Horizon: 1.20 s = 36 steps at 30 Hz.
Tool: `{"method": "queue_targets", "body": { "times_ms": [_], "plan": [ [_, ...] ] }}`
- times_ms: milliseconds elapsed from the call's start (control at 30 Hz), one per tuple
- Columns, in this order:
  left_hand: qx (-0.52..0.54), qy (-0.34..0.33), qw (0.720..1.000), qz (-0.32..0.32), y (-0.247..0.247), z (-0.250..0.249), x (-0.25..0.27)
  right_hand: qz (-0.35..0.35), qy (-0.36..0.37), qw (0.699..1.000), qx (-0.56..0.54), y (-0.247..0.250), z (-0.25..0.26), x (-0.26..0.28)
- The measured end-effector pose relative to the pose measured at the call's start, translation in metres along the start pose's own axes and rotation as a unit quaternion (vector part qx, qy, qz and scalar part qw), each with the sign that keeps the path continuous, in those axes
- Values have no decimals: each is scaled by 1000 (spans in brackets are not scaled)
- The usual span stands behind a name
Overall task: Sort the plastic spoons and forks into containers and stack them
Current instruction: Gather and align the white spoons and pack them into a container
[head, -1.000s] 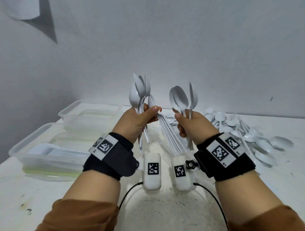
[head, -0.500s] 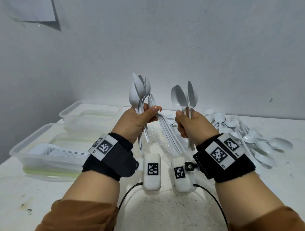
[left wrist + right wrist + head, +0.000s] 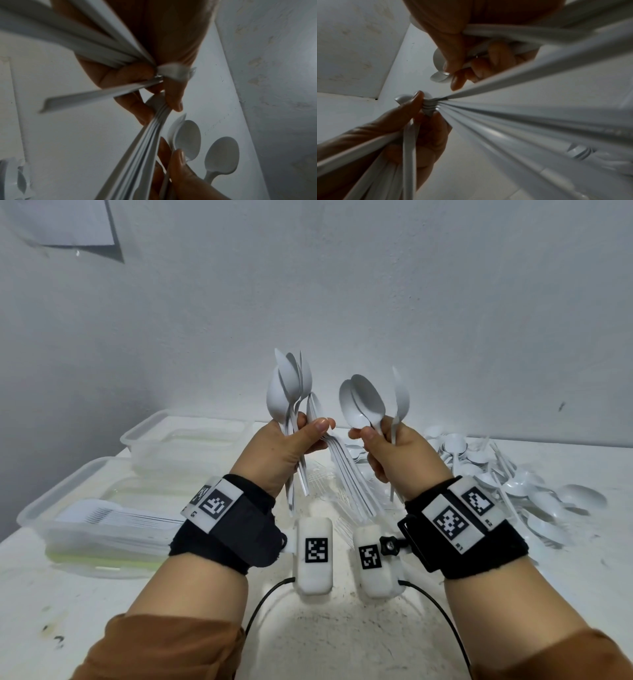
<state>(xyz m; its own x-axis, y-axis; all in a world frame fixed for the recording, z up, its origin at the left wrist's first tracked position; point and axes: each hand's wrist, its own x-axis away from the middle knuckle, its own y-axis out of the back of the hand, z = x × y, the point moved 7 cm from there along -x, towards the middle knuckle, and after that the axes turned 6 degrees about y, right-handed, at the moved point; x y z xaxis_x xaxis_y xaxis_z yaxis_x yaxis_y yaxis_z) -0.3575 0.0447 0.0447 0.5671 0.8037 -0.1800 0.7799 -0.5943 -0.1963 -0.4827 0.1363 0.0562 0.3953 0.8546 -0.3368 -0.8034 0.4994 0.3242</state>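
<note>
White plastic spoons fill both of my hands, bowls up. My left hand (image 3: 281,455) grips a large bunch of spoons (image 3: 289,392) with fingers curled round the handles and thumb pressed across the front; the handles fan out downward below the fist. My right hand (image 3: 394,460) grips a smaller bunch of spoons (image 3: 368,404), fingers and thumb closed on the necks, two nested bowls turned toward me and one more edge-on at the right. The two fists are raised above the table (image 3: 342,628) just beside each other, not touching. In the left wrist view the handles run through the curled fingers (image 3: 132,75), and the right hand's spoon bowls show beyond.

Toward the table's right edge lies a loose pile of spoons and forks (image 3: 513,484). At its left edge stands a clear plastic container (image 3: 99,525) holding a row of white cutlery; whether spoons or forks I cannot tell. A second clear container (image 3: 185,440) sits behind it, near the far left corner by the wall (image 3: 411,285). A sheet of paper (image 3: 68,220) hangs on the wall, upper left
</note>
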Motion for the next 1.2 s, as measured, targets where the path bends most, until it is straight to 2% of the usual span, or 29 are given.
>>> {"method": "queue_targets", "body": {
  "times_ms": [100,500,767,967,1200],
  "plan": [
    [3,3,1000,1,1,2,-3,7,-1,1000,29,1,2,2],
    [-20,-14,999,30,-6,-2,2,38,-41,997,-46,-17,0,6],
    [-38,-8,999,23,-4,-2,5,68,-58,996,-24,-22,-3,6],
    [-39,-12,999,8,1,-5,5,48,-14,998,48,-12,2,2],
    [-41,-9,999,2,1,-6,6,45,-16,999,2,-13,-2,-2]
  ]
}}
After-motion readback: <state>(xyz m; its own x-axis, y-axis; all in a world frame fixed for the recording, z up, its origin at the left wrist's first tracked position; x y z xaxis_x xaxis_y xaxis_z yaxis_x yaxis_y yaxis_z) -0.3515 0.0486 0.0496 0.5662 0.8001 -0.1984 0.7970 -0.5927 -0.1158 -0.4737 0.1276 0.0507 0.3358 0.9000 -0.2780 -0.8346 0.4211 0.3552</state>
